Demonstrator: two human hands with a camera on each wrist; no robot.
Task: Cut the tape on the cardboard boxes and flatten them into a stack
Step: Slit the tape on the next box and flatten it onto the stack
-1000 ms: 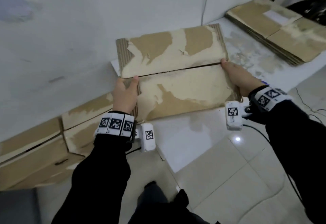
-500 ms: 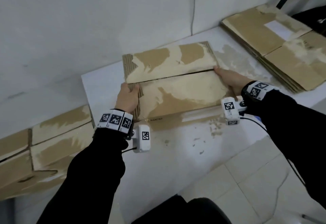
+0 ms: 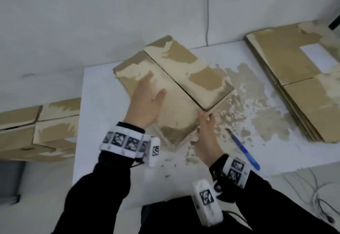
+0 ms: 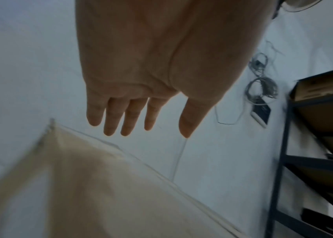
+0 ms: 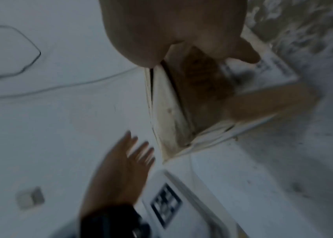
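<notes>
Table (image 3: 103,123): white, flecked with torn paper; flattened stack (image 3: 301,86) at its right end
Box (image 3: 174,86): mid-table, seam up
Left hand (image 3: 147,103): fingers straight, above the box; should steady it flat
Right hand (image 3: 206,136): grasps the near corner
Blue cutter (image 3: 244,151): just beside; best drawn along the seam

A blue pen (image 3: 244,151) lies on the white table (image 3: 103,123), near its front edge, among torn paper scraps (image 3: 244,108) scattered across the top. A thin cable (image 3: 208,11) runs down the pale wall (image 3: 92,12) behind. Loose cables (image 3: 320,197) sprawl on the floor at right. In the left wrist view, a dark metal shelving rack (image 4: 312,162) stands by the wall, coiled wires (image 4: 261,90) hanging beside it.
</notes>
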